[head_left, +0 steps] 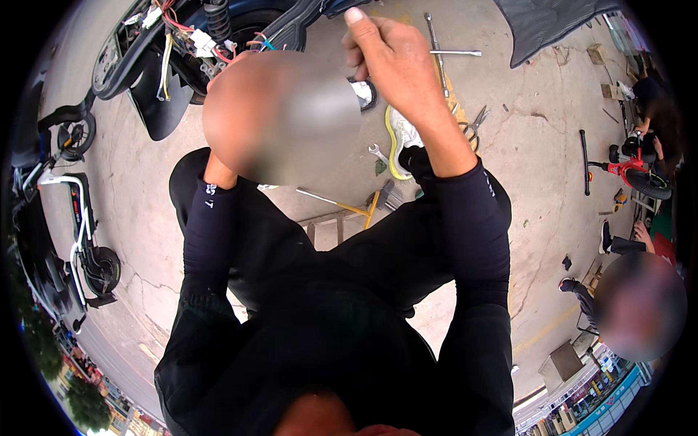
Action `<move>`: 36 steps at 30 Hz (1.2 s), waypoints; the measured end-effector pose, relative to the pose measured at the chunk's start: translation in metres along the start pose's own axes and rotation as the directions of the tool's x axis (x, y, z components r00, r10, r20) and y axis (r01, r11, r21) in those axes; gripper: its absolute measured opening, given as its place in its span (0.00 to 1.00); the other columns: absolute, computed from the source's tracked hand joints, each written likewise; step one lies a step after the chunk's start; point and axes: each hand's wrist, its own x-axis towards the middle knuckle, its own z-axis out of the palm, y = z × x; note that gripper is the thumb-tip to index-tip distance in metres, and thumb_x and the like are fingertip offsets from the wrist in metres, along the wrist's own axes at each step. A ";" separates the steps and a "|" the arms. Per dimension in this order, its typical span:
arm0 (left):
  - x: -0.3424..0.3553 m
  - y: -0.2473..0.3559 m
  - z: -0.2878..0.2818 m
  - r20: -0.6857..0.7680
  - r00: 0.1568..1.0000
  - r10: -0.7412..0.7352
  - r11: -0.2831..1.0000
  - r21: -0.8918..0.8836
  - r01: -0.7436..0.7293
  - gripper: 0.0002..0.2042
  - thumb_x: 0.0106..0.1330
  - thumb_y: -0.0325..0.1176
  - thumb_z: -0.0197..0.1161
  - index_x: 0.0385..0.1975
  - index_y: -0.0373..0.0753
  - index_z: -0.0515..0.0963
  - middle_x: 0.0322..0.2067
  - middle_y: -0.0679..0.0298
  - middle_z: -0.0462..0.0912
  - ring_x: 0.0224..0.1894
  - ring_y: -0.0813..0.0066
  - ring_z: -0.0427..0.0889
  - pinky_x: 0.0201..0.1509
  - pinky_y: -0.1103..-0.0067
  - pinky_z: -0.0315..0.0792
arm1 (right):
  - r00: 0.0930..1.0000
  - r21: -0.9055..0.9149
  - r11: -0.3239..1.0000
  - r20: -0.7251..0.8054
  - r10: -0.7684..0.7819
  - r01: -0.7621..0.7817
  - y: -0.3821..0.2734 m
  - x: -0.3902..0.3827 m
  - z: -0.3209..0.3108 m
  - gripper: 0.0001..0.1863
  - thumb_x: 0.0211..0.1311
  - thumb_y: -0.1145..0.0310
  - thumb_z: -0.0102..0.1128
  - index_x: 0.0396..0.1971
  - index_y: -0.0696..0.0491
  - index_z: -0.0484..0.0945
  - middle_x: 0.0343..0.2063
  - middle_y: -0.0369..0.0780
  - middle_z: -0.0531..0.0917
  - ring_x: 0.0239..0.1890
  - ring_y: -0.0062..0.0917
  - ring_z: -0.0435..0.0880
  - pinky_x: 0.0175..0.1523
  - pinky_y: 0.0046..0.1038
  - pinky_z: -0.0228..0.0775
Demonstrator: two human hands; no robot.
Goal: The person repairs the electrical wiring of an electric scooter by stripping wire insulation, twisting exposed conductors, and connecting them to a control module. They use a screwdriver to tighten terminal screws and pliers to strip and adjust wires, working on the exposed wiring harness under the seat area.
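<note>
My left hand (pixel 236 94) reaches up to the loose wiring of a scooter. A round blur hides most of that hand, its fingers and whatever is at them. Just above it are red and yellow wires (pixel 169 54) and a white plug connector (pixel 204 43), beside a black coil-spring shock absorber (pixel 217 27). My right hand (pixel 396 65) is raised to the right of the blur, near the scooter's dark body panel (pixel 291 29). Its fingers are curled in and the thumb points up along them. Whatever it may hold is too small or hidden.
On the concrete lie a metal socket wrench (pixel 436 54), scissors (pixel 474 129), a spanner (pixel 376 153) and a yellow-handled tool (pixel 369 209). My white shoe (pixel 401 138) stands among them. A white-framed scooter (pixel 81 218) is at left; a red bike (pixel 631 168) and people are at right.
</note>
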 end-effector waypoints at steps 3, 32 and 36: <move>0.004 0.003 0.000 -0.009 1.000 0.013 0.991 -0.130 -0.014 0.08 0.63 0.26 0.69 0.41 0.35 0.86 0.33 0.68 0.84 0.30 0.87 0.80 0.22 0.89 0.73 | 0.988 -0.142 0.977 -0.037 0.153 -0.157 0.000 0.006 -0.037 0.20 0.70 0.57 0.54 0.27 0.61 0.79 0.18 0.38 0.79 0.20 0.20 0.77 0.27 0.26 0.68; 0.000 0.046 -0.026 0.180 0.828 -0.531 0.724 -0.410 0.554 0.07 0.66 0.26 0.66 0.42 0.34 0.85 0.30 0.66 0.87 0.29 0.87 0.81 0.28 0.91 0.70 | 0.563 -0.608 0.794 0.661 0.497 0.012 0.222 -0.112 0.022 0.16 0.63 0.62 0.58 0.43 0.58 0.82 0.35 0.50 0.86 0.34 0.42 0.86 0.42 0.36 0.78; -0.009 0.040 -0.027 0.104 0.832 -0.545 0.734 -0.421 0.533 0.08 0.66 0.26 0.66 0.42 0.34 0.85 0.32 0.64 0.88 0.33 0.83 0.85 0.31 0.90 0.73 | 0.552 -0.707 0.439 0.084 0.830 -0.554 0.343 -0.274 0.070 0.15 0.60 0.66 0.55 0.36 0.63 0.80 0.32 0.53 0.85 0.36 0.43 0.86 0.40 0.38 0.79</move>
